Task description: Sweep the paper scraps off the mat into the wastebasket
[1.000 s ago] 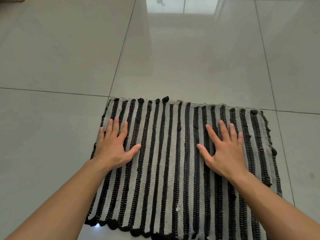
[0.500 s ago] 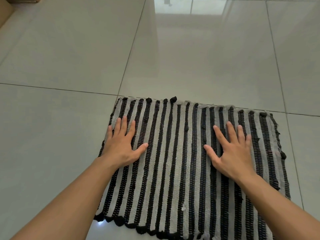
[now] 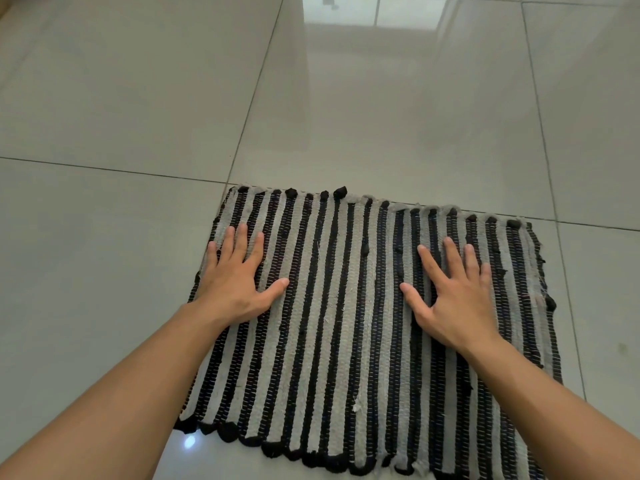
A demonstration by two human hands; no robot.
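Observation:
A woven mat (image 3: pixel 346 306) with black and grey stripes lies flat on the tiled floor. My left hand (image 3: pixel 235 282) rests palm down on its left part, fingers spread, holding nothing. My right hand (image 3: pixel 450 296) lies palm down on the right part, fingers apart as well. One tiny white scrap (image 3: pixel 355 407) shows on the mat near its front edge. No wastebasket is in view.
Glossy grey floor tiles (image 3: pixel 381 116) surround the mat on all sides, with a window reflection at the top. A brown corner of some object (image 3: pixel 4 5) peeks in at the top left.
Both hands stay flat on the mat in the same spots. The view has shifted slightly, so the mat sits a little further right and lower in the frame.

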